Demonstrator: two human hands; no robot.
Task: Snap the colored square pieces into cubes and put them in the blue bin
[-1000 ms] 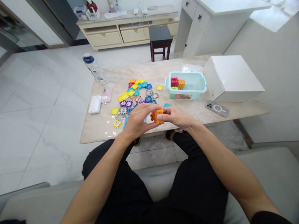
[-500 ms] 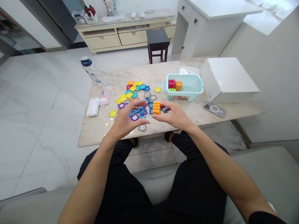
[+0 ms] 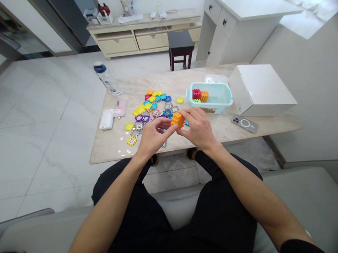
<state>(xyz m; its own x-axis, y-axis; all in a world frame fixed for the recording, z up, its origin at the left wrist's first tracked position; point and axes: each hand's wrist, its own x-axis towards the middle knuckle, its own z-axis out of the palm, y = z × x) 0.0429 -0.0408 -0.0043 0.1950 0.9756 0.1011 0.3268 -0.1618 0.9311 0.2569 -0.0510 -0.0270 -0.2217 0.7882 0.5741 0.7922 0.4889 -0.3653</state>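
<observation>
- Closing back onto the orange block cube (image 3: 177, 119), the grip of the left hand (image 3: 153, 136), spread a moment ago, pinches it again.
- The grip of the right hand (image 3: 198, 128) pinches the cube too, just in front of the teal bin (image 3: 224, 101).

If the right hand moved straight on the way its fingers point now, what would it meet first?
The right hand grips the orange block, pointing left and away. Beyond it, probably the loose coloured tiles on the table; its height above them is unclear.
</observation>
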